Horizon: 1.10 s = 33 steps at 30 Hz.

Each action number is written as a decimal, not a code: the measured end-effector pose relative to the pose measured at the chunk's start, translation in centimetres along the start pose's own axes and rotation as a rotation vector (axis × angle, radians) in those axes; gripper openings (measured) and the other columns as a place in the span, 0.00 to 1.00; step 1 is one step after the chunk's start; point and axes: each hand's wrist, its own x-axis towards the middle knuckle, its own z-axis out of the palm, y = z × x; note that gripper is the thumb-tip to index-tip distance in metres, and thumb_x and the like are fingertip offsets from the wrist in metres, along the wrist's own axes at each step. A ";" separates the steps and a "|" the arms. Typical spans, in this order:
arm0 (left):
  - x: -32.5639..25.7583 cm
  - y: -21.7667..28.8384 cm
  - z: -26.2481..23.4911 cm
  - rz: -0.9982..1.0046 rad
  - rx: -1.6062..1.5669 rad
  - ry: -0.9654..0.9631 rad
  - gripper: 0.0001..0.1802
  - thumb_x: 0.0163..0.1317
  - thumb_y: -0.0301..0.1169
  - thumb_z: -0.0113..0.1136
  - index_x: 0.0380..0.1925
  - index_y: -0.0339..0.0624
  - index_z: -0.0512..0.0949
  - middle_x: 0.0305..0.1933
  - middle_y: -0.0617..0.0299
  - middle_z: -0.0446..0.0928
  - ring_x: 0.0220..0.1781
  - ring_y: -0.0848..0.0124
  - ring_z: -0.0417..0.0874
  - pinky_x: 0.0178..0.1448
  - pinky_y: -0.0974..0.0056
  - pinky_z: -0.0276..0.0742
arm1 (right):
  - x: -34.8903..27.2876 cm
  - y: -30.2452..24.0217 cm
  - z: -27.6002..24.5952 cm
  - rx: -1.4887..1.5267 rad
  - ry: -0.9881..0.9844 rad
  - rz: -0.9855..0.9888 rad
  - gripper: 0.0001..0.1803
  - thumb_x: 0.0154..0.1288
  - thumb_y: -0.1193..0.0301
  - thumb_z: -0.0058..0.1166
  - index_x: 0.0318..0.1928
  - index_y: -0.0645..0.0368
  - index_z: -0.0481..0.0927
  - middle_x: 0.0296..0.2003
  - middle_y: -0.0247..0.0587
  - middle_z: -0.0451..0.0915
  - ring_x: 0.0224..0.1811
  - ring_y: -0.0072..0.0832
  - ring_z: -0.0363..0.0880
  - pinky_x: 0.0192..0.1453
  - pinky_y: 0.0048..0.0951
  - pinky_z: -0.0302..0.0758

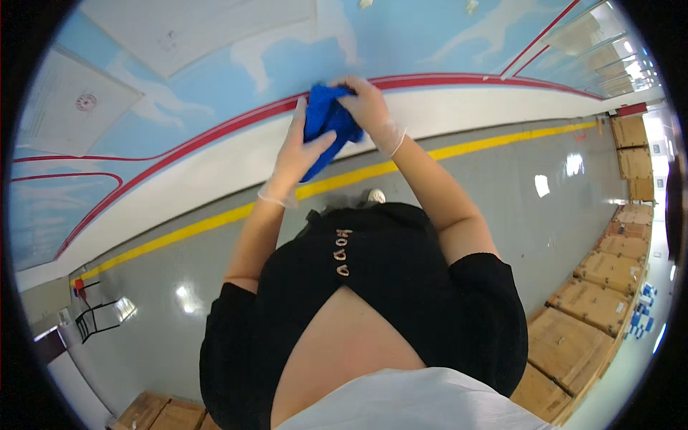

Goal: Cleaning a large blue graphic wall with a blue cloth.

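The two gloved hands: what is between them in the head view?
In the head view, a crumpled blue cloth lies between them. The left hand grips its lower part and the right hand its top, both touching it, in front of the painted wall.

Bright, even indoor light. White glare patches shine on the glossy grey floor [552, 215] at left and right. Fisheye bends straight lines; black vignette rings the edges. Focus is sharp.

Cardboard boxes [609, 269], yellow floor line [215, 223], black rack [97, 319]
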 end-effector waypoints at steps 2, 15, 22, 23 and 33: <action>0.1 1.5 -0.1 -0.145 -0.448 -0.089 0.42 0.60 0.33 0.67 0.70 0.32 0.57 0.59 0.53 0.75 0.56 0.68 0.78 0.59 0.64 0.75 | -0.4 -2.7 -0.6 0.297 -0.026 0.091 0.17 0.62 0.78 0.51 0.52 0.59 0.82 0.44 0.34 0.82 0.45 0.23 0.78 0.54 0.25 0.73; 1.4 14.0 -6.0 -0.141 -0.592 0.480 0.21 0.61 0.26 0.63 0.55 0.36 0.73 0.46 0.59 0.79 0.48 0.72 0.79 0.54 0.66 0.75 | -2.5 -6.2 -4.4 0.295 -0.288 0.174 0.22 0.69 0.68 0.54 0.61 0.58 0.77 0.40 0.30 0.80 0.37 0.18 0.71 0.44 0.21 0.71; 7.9 27.0 -10.7 0.866 -0.162 0.889 0.15 0.68 0.25 0.55 0.53 0.33 0.72 0.49 0.52 0.80 0.48 0.64 0.82 0.56 0.65 0.76 | -2.4 -5.9 -9.7 0.377 -0.075 0.231 0.18 0.67 0.69 0.54 0.54 0.62 0.81 0.38 0.34 0.82 0.35 0.20 0.72 0.45 0.23 0.71; 10.0 29.0 -11.3 0.962 0.191 0.916 0.17 0.65 0.24 0.59 0.53 0.33 0.73 0.53 0.50 0.78 0.55 0.62 0.79 0.62 0.62 0.70 | -2.4 -5.6 -10.6 0.406 -0.074 0.204 0.17 0.67 0.70 0.52 0.54 0.62 0.81 0.38 0.34 0.82 0.36 0.20 0.72 0.44 0.22 0.71; 27.1 40.8 3.0 1.230 1.137 1.226 0.24 0.59 0.33 0.61 0.53 0.30 0.72 0.63 0.39 0.69 0.68 0.32 0.62 0.72 0.31 0.49 | -3.0 0.3 -23.3 0.442 -0.110 0.153 0.15 0.69 0.74 0.47 0.51 0.64 0.83 0.37 0.33 0.81 0.38 0.19 0.72 0.47 0.22 0.70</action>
